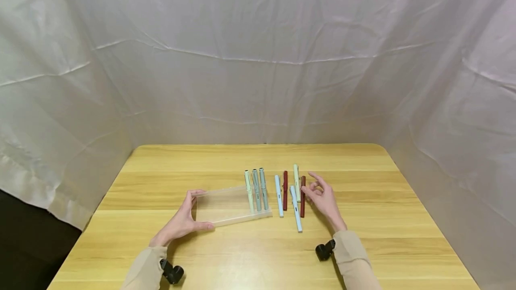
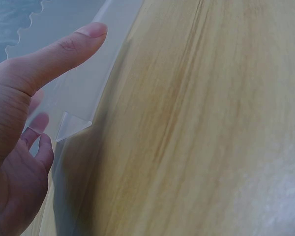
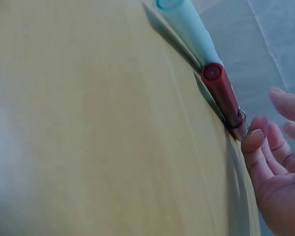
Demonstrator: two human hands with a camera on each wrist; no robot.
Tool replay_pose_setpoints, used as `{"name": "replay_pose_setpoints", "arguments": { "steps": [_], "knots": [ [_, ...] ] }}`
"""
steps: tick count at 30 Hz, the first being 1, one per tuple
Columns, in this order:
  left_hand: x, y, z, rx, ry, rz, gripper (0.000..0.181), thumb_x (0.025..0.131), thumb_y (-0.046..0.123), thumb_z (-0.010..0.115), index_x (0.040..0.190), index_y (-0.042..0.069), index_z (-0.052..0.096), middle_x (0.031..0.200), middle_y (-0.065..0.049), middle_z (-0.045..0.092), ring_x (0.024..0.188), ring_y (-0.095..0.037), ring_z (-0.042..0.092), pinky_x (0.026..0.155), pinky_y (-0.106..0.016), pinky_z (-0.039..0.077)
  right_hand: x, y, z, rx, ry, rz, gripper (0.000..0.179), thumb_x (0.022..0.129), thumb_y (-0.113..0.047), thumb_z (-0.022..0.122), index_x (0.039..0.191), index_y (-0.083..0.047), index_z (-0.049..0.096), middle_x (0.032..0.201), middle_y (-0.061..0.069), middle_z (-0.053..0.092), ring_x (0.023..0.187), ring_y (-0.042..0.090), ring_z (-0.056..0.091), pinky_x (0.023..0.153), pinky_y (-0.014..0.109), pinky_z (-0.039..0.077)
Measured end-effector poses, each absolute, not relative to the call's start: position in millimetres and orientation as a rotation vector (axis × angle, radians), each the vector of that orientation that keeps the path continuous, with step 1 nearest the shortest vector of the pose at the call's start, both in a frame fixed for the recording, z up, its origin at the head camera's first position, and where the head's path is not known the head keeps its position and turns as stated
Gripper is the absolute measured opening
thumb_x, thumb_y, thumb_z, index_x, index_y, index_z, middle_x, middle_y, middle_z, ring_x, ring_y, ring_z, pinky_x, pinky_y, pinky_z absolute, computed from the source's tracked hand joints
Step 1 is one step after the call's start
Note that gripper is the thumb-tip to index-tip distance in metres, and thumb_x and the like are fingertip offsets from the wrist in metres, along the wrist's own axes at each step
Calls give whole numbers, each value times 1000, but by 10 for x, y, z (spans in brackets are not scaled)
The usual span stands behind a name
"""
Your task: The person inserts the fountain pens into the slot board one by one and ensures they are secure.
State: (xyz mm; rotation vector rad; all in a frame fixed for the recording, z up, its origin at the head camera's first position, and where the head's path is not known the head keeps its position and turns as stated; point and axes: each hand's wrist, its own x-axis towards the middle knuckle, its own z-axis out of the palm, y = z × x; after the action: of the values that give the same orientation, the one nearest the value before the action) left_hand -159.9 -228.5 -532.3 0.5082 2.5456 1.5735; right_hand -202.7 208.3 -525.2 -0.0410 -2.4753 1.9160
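Note:
My left hand (image 1: 183, 218) grips the left end of a clear plastic tray (image 1: 242, 221), thumb along its front edge and fingers behind. At the tray's right end lie a pale green pen (image 1: 248, 187) and two grey-green pens (image 1: 256, 191), side by side, their upper ends past the back rim. With thumb and forefinger, my right hand (image 1: 322, 198) pinches a dark red pen (image 1: 303, 205) at the right of the loose pens. In the right wrist view, the fingertips meet at the far part of that red pen (image 3: 223, 96).
Between tray and right hand lie a light blue pen (image 1: 279, 198), another dark red pen (image 1: 285, 191), a pale green pen (image 1: 296, 176) and a second light blue pen (image 1: 296, 211), nearer the front. The wooden table (image 1: 242, 258) is enclosed by pale curtains (image 1: 258, 93).

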Motion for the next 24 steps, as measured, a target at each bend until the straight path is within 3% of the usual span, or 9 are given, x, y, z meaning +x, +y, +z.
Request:
{"name": "replay_pose_setpoints", "arguments": {
  "steps": [11,24],
  "knots": [
    [-1593,-2283,-5306,495,2528,1590,104,66,19,94,144,2,27,154,-26,31,150,-53,19,124,-69,11,-2136,2145,-5291,1,-2662,1694,62,94,-5,68,150,-2,42,93,14,62,62,14,62,52,21,55],
    [-1587,-2292,-5308,501,2532,1574,103,67,20,93,144,2,26,154,-26,31,150,-52,19,124,-69,10,-2221,2152,-5281,16,-2768,1645,63,95,-12,68,151,-3,41,84,6,60,54,10,55,45,19,50]
  ]
}}
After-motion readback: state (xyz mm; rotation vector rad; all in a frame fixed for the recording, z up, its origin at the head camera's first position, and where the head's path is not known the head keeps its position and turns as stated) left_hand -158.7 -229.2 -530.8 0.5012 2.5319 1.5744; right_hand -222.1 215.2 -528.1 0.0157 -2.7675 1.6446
